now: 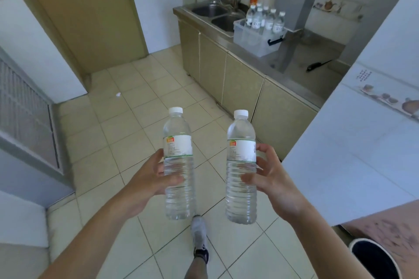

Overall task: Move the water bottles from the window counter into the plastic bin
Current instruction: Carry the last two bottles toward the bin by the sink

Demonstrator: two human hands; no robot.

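I hold two clear water bottles with white caps upright over the tiled floor. My left hand (149, 179) grips the left bottle (178, 142) around its lower half. My right hand (269, 179) grips the right bottle (241, 140) the same way. Far ahead on the steel counter stands the clear plastic bin (254, 41) with a dark handle clip. Several more water bottles (264, 19) stand upright inside it.
A double steel sink (215, 14) with a tall faucet lies left of the bin. A dark utensil (317, 65) lies on the counter to the right. A white tiled wall corner (353, 142) juts in at right. A wooden door (90, 18) is at back left.
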